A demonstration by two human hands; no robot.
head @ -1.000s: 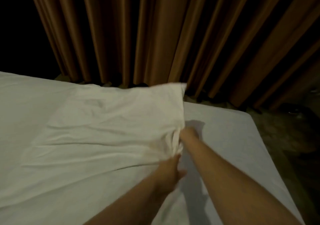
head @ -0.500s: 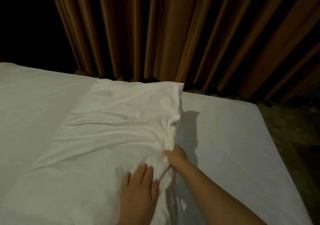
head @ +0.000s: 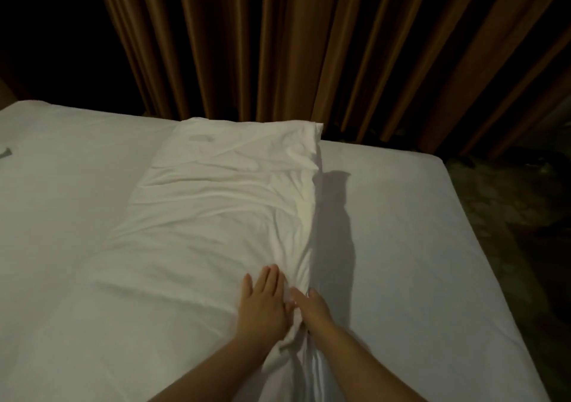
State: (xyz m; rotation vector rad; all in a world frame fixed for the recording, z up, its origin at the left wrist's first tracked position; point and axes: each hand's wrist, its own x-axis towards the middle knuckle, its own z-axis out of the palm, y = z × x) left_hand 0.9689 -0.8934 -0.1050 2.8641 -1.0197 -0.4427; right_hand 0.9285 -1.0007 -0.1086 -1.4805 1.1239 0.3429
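A white, wrinkled pillow in its case (head: 225, 191) lies lengthwise on the white bed (head: 401, 231), one end at the far edge near the curtain. My left hand (head: 262, 306) lies flat on the pillow's near right part, fingers straight and together. Beside it, my right hand (head: 310, 309) pinches the bunched fabric at the pillow's right edge between thumb and fingers. The pillow's near end runs under my forearms and is hidden there.
Brown pleated curtains (head: 309, 46) hang behind the bed. The bed's right edge (head: 482, 262) drops to a dark patterned floor (head: 519, 210). A small dark item (head: 5, 153) lies at the bed's far left.
The pillow was lowered from a raised position and now lies flat. My left hand let go of the fabric and flattened on it. My right hand slid back along the right edge toward me.
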